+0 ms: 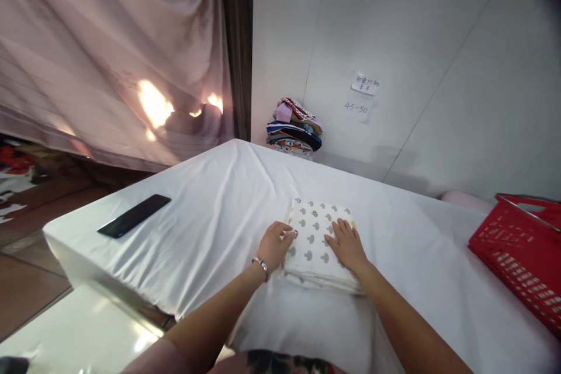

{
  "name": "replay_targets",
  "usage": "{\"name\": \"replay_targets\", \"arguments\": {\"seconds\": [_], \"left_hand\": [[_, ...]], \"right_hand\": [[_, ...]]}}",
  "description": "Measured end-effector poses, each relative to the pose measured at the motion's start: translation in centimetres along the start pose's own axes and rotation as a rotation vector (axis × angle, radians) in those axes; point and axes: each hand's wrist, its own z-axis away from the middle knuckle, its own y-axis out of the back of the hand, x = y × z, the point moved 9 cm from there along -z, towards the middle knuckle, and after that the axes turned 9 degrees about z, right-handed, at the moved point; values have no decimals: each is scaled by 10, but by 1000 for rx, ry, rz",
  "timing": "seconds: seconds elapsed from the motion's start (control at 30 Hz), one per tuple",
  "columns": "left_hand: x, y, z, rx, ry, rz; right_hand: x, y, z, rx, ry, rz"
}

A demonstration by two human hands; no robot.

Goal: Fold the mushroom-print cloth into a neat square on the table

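A folded white cloth (316,239) with a grey mushroom-like print lies on the white-covered table in front of me, its folded layers showing along the near edge. My left hand (276,244), with a bracelet at the wrist, is at the cloth's left edge. Its fingers are bent, with thumb and forefinger close together on that edge. Flat on the cloth's right side rests my right hand (348,245), fingers spread and holding nothing.
White fabric covers the table (210,216). A black flat object (135,215) lies at its left. Several folded garments (294,128) are stacked by the wall at the back. A red plastic basket (517,245) stands on the right. A pink curtain (109,41) hangs at the left.
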Motion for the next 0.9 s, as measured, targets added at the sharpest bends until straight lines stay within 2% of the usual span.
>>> {"name": "replay_targets", "arguments": {"seconds": [0.1, 0.23, 0.33, 0.47, 0.57, 0.77, 0.9], "left_hand": [[-24, 5, -7, -16, 269, -19], [-34, -2, -5, -60, 383, -37], [-38, -8, -7, -57, 395, -63], [-39, -13, -11, -71, 357, -90], [-36, -12, -11, -67, 314, -98], [-37, -9, -18, -92, 383, -134], [-34, -10, -34, -41, 355, -153]], "right_hand": [[5, 11, 0, 25, -24, -32], [32, 19, 4, 122, -165, -147], [47, 5, 8, 89, -226, -271], [50, -8, 12, 95, -219, -344], [49, -9, 13, 118, -207, -361], [50, -6, 14, 159, -214, -457], [59, -3, 17, 158, -305, -530]]}}
